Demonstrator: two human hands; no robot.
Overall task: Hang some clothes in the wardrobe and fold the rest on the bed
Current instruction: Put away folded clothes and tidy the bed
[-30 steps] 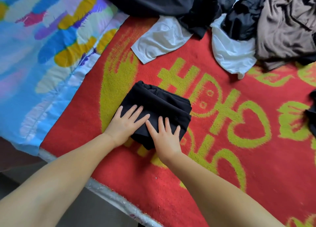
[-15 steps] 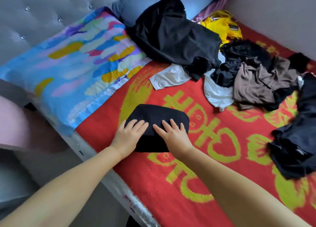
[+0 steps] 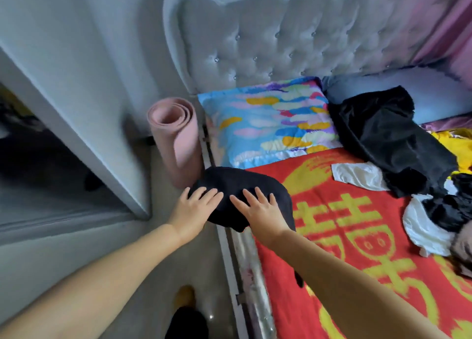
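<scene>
Folded black garment [image 3: 245, 193] at the near-left edge of the bed [image 3: 339, 239], partly overhanging it, just below the near corner of the patterned pillow [image 3: 270, 119]. Left hand [image 3: 195, 206] laid flat on the garment's left part, fingers straight and slightly spread, gripping nothing. Right hand [image 3: 258, 211] likewise flat on the garment's right part, fingers extended and fanned, thumb angled toward the left hand; palms down, fingertips pressing the cloth, the two hands near each other but apart. Hard to tell through the motion blur whether the garment rests fully on the bed or is partly lifted off its edge.

Red blanket with yellow characters [image 3: 383, 282] covering the bed. Loose pile of clothes toward the far-right side: large black garment [image 3: 388, 139] spread over the pillow's right end, white garment [image 3: 355, 172] touching its lower edge, more black and white cloth [image 3: 431, 211] near the right edge, a strip of yellow fabric [image 3: 459, 147] at the far right. Pale blue pillow [image 3: 408, 88] behind the black garment, against the grey tufted headboard [image 3: 281, 37].

Rolled pink mat [image 3: 173, 134] standing upright on the floor just beside the bed's left edge, near the headboard. Open wardrobe door [image 3: 76, 124] further left, dark interior beyond it. Yellow and black shapes [image 3: 186, 310] on the floor near the bottom edge, too blurred to identify.
</scene>
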